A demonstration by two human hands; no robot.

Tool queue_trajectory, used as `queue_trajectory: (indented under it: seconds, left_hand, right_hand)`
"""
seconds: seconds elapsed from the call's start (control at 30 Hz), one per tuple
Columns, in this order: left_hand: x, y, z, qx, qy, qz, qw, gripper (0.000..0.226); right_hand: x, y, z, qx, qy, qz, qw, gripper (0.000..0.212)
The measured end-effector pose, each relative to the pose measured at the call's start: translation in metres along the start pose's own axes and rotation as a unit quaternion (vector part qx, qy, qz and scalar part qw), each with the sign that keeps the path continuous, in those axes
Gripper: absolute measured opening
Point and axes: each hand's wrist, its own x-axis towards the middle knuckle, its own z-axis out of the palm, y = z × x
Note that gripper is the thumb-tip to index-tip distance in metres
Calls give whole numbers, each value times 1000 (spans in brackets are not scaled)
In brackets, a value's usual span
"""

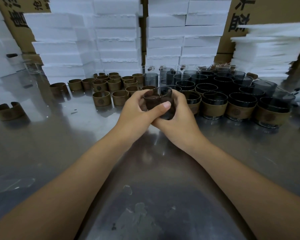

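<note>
Behind the dark glass cup, brown cardboard sleeves stand left, sleeved glass cups right, white foam boxes rearmost.

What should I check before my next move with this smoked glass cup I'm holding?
1. Grip: left hand and right hand both hold the glass cup: ok.
2. Fit: whether a sleeve sits on the held cup: cannot tell, the hands cover it.
3. Supply: loose sleeves stand on the steel table at left: ok.
4. Set-down spot: bare table in front of the sleeved cups: ok.
</note>
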Motion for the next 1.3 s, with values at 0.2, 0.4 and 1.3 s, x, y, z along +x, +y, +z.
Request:
queue_trajectory:
  seconds: [0.2,0.4,1.3]
  left_hand:
    - [2,1,-3,4,77,14,997,47]
    - [0,0,1,31,53,37,997,58]
    - [-8,6,4,-50,-15,49,997,54]
  right_hand:
    - [1,-1,-2,-47,16,-7,999,68]
    - [9,-3,-8,86,110,132,981,15]
    - [3,-18,-7,415,-47,284,863,44]
